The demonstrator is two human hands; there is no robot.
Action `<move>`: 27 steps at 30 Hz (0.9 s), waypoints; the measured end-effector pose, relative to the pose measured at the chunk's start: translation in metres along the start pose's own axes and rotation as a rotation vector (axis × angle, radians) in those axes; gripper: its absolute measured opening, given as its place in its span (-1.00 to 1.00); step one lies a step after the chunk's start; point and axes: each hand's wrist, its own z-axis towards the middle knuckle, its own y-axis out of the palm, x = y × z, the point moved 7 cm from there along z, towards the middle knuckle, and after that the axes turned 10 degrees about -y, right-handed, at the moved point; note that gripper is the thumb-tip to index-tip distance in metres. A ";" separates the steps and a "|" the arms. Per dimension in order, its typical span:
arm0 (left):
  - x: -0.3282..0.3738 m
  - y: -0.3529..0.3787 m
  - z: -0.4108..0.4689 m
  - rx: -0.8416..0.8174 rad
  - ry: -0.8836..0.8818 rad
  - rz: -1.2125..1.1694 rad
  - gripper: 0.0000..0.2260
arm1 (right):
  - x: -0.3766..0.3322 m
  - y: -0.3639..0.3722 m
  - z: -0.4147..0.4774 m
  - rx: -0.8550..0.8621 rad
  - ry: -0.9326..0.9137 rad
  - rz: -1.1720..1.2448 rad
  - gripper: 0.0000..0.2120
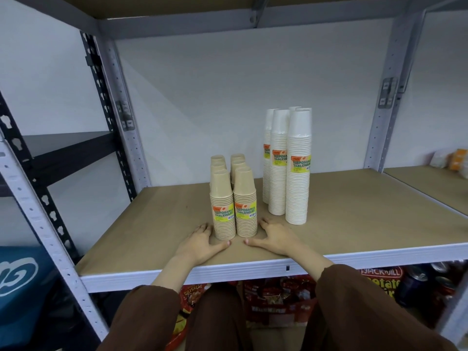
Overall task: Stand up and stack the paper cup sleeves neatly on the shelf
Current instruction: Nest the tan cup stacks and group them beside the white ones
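Head view: standing upright on tan wooden shelf board (354, 224), short sleeves of stacked tan paper cups (234, 211) in two rows, near front edge. Standing just right and further back, taller sleeves of stacked white paper cups (288, 168). Resting flat on board, fingers spread, gripping nothing: left hand (202, 243) just beside tan sleeves, right hand (274, 238) opposite. Showing below: brown sleeves (354, 307), red snack packets (278, 297).

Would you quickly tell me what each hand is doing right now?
Left hand: open, flat on the shelf, holding nothing.
Right hand: open, flat on the shelf, holding nothing.
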 end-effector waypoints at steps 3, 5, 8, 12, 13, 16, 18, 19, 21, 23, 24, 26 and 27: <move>-0.001 -0.011 -0.013 0.116 0.022 -0.001 -0.39 | 0.006 -0.010 -0.011 0.105 0.014 0.037 -0.32; 0.002 -0.019 -0.025 0.226 0.064 0.013 -0.58 | 0.011 -0.017 -0.019 0.197 0.026 0.089 -0.51; 0.017 -0.025 -0.045 0.339 0.168 0.059 -0.68 | 0.020 -0.023 -0.029 0.272 0.055 0.122 -0.67; 0.058 -0.018 -0.067 0.375 0.378 0.086 -0.69 | 0.033 -0.029 -0.043 0.336 0.069 0.122 -0.72; 0.070 -0.016 -0.070 0.365 0.418 0.057 -0.70 | 0.038 -0.029 -0.046 0.345 0.076 0.129 -0.72; 0.107 -0.007 -0.069 0.255 0.465 -0.123 -0.72 | 0.055 -0.034 -0.056 0.367 0.118 0.134 -0.72; 0.128 0.004 -0.062 0.155 0.416 -0.190 -0.65 | 0.068 -0.038 -0.062 0.382 0.157 0.113 -0.75; 0.136 0.011 -0.057 0.107 0.379 -0.198 -0.60 | 0.075 -0.041 -0.064 0.388 0.175 0.102 -0.75; 0.148 0.025 -0.046 0.021 0.307 -0.184 -0.53 | 0.087 -0.043 -0.067 0.374 0.205 0.096 -0.70; 0.154 0.037 -0.035 -0.051 0.247 -0.145 -0.47 | 0.098 -0.044 -0.066 0.337 0.219 0.090 -0.63; 0.155 0.042 -0.029 -0.076 0.221 -0.127 -0.44 | 0.103 -0.044 -0.064 0.313 0.224 0.088 -0.53; 0.157 0.048 -0.019 -0.091 0.184 -0.089 -0.39 | 0.112 -0.043 -0.059 0.260 0.230 0.093 -0.30; 0.159 0.049 -0.014 -0.084 0.170 -0.071 -0.38 | 0.116 -0.043 -0.055 0.228 0.229 0.097 -0.21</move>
